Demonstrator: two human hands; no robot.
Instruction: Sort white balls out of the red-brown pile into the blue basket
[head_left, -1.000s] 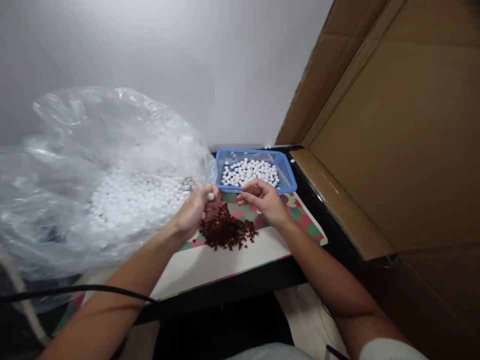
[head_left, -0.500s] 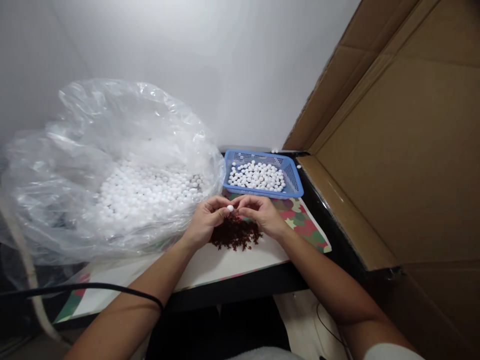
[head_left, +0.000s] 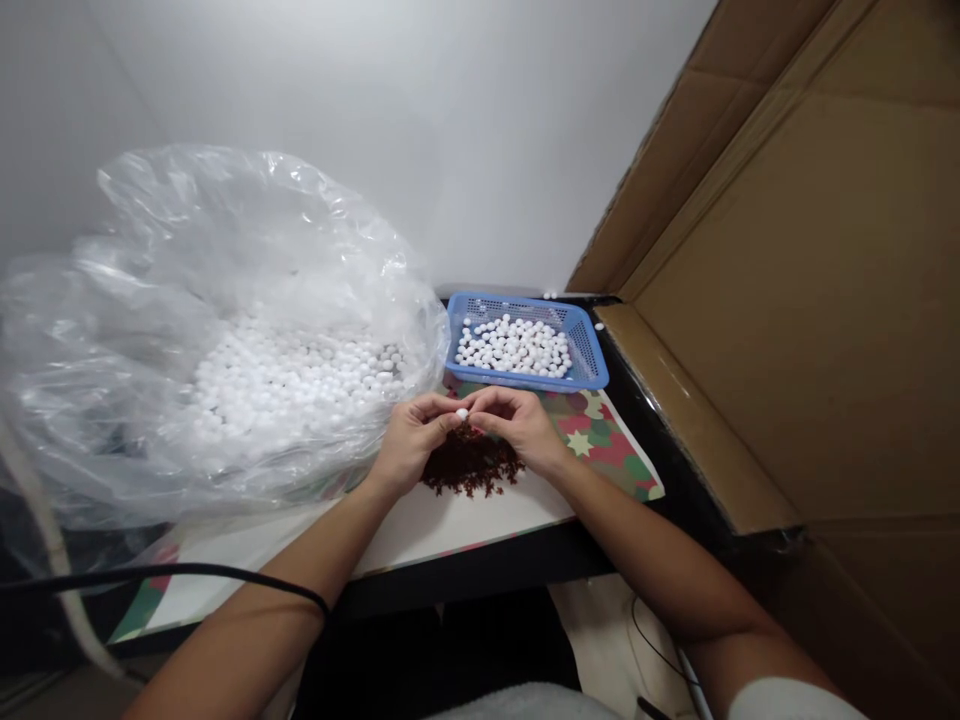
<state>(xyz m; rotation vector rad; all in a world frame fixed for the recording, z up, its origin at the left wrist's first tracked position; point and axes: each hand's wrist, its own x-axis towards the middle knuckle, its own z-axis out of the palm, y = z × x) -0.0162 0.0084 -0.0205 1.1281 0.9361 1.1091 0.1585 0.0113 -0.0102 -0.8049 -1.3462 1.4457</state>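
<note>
My left hand [head_left: 411, 440] and my right hand [head_left: 517, 425] meet fingertip to fingertip over a heap of small dark red pieces [head_left: 471, 468]. Between the fingertips sits one small white bead [head_left: 462, 413]; both hands pinch it. Whether the right fingers also hold a red piece I cannot make out. A blue mesh basket [head_left: 589, 355] with several white beads stands just behind the hands. At the left a big clear plastic bag [head_left: 210, 300] lies open, full of white beads.
The hands work on a board with a camouflage and star print [head_left: 607, 440] lying on a black table. A large open cardboard box [head_left: 795, 300] fills the right side. A black cable [head_left: 150, 575] crosses the lower left. A white wall stands behind.
My left hand brought a white bead from beside the bag over to my right hand above the red heap. Over the last half second both hands stay pinched together, almost still.
</note>
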